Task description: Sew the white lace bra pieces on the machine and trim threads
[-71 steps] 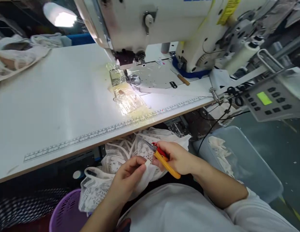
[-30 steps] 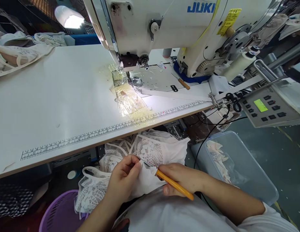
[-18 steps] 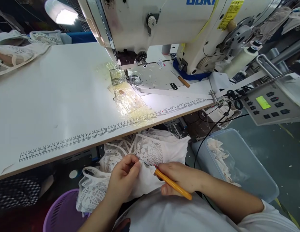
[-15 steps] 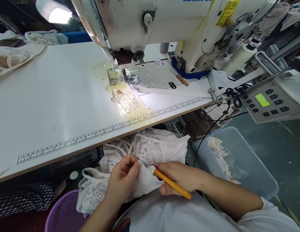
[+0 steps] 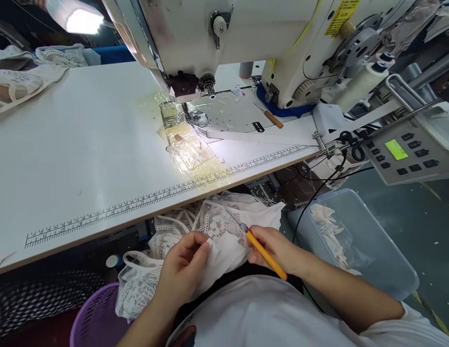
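My left hand (image 5: 184,265) is closed, with thumb and forefinger pinching the edge of a white lace garment (image 5: 224,255) over my lap. My right hand (image 5: 273,246) is wrapped round a slim tool (image 5: 265,256) with an orange handle, a red band and a thin metal shaft. The shaft points up and left over the lace, apart from my left fingers; its exact kind is unclear. More white lace pieces (image 5: 137,286) with straps hang bunched below the table edge, partly behind my left hand.
Ahead stands a sewing machine (image 5: 238,38) on a white table (image 5: 83,144) with a printed ruler along its front. A wooden-handled awl (image 5: 273,119) lies by the machine base. At right are a control panel (image 5: 408,154) and a clear bin (image 5: 383,246) with scraps; lower left, a purple basket (image 5: 96,313).
My right hand has drawn the orange-handled tool up and to the right, away from my left fingertips. My left hand still pinches the fabric in about the same place.
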### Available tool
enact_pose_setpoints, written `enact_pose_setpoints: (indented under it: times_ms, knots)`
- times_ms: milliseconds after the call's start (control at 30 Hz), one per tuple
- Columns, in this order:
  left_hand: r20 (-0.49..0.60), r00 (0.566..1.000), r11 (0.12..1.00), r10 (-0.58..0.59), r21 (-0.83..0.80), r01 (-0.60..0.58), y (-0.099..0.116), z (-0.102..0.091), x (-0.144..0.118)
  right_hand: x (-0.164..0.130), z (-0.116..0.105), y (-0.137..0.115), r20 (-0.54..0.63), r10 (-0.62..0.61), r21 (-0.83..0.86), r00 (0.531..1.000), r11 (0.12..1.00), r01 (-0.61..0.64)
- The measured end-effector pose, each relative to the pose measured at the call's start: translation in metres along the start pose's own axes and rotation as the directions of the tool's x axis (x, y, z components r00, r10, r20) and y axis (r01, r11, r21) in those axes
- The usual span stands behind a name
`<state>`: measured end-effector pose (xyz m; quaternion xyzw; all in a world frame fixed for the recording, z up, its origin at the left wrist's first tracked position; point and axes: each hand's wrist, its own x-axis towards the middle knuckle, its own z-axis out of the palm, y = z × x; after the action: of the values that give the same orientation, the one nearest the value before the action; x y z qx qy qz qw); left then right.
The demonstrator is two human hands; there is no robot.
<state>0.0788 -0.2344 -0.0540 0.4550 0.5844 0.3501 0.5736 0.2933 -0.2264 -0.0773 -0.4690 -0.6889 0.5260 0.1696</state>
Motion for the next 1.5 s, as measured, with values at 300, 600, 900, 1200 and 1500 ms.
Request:
enact_pose_setpoints:
  times_ms: [300,600,900,1200,1500]
  knots:
    - [0.224,0.903,0.829,0.367,0.362,-0.427,-0.001,0.006,-0.006,0.010,-0.003,-0.031,-0.230,-0.241,-0.034,0.943,0.970,0.240]
    - [0.422,0.882,0.558,0.208,0.689,-0.462,-0.006,-0.002,-0.019,0.003,0.008,-0.019,-0.063,-0.259,-0.106,0.964,0.962,0.251]
    - [0.349,0.930,0.335,0.118,0.868,-0.368,-0.005,-0.058,-0.026,-0.008,-0.031,0.004,-0.354,-0.150,-0.076,0.923,0.988,0.131]
    - [0.455,0.859,0.261,0.234,0.822,-0.506,-0.015,-0.053,-0.028,-0.004,-0.030,0.017,-0.397,-0.027,-0.111,0.917,0.994,-0.019]
    - [0.499,0.861,0.396,0.097,0.774,-0.494,0.015,-0.039,-0.029,0.000,-0.015,-0.024,-0.435,-0.138,-0.318,0.890,0.948,-0.009]
